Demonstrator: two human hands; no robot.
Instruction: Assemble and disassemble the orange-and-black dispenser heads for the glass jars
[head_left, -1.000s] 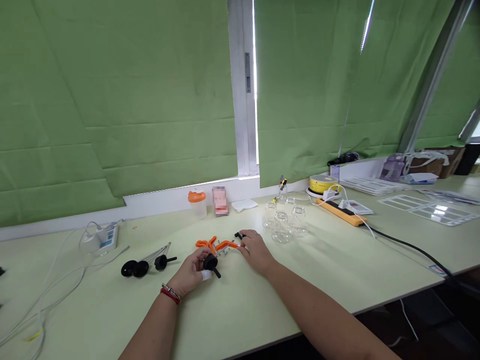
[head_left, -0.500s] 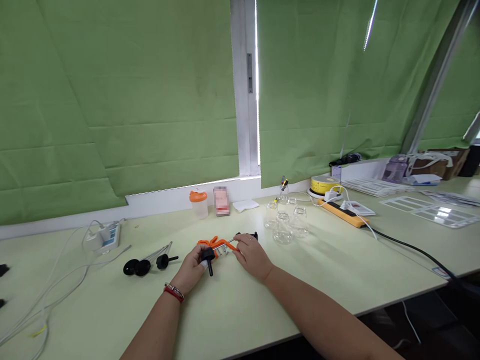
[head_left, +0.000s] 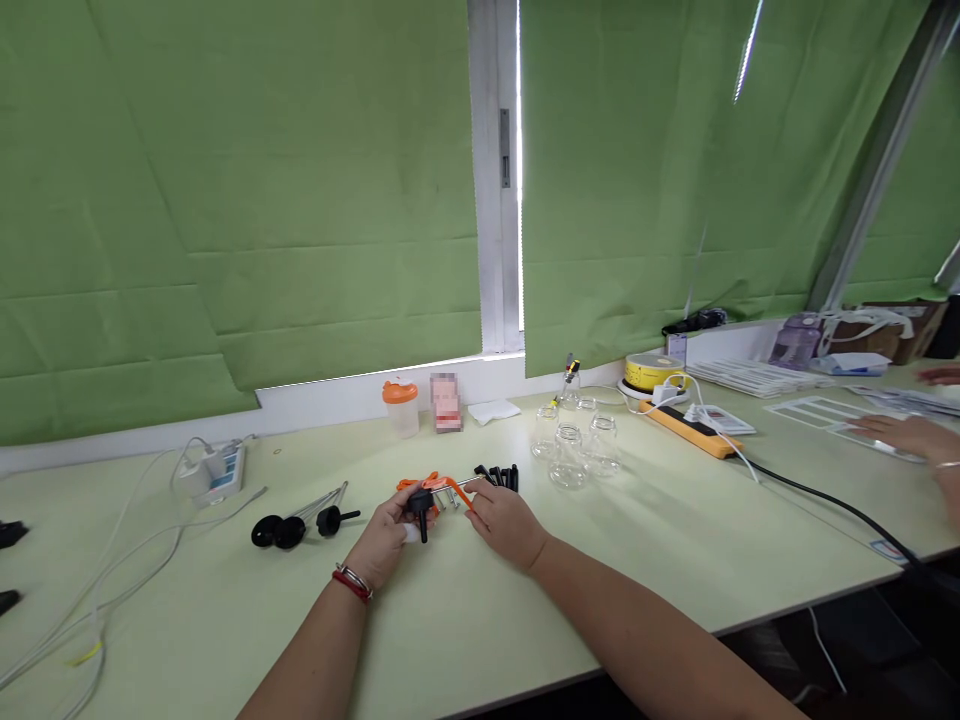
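Note:
My left hand [head_left: 386,540] is closed around a black round part [head_left: 421,502] with a short handle pointing down and a thin metal rod going right. My right hand [head_left: 504,518] pinches the far end of that rod, beside an orange strip [head_left: 454,490] that runs between the hands. Screws lie just beneath the strip. Several black cylindrical pieces [head_left: 506,477] rest behind my right fingers. Left of my hands are black round parts with metal rods [head_left: 289,532] and another with a stub handle [head_left: 328,520].
Clear glass jars [head_left: 568,460] stand right of centre. Behind are an orange-lidded cup [head_left: 401,410] and a yellow spool [head_left: 651,372]. An orange power strip [head_left: 690,430] lies to the right, white cables to the left. Another person's hand [head_left: 896,433] rests at the far right.
Another person's hands have come into view at the far right. My right hand has shifted slightly, showing more of the black pieces behind it. The view has shifted a little.

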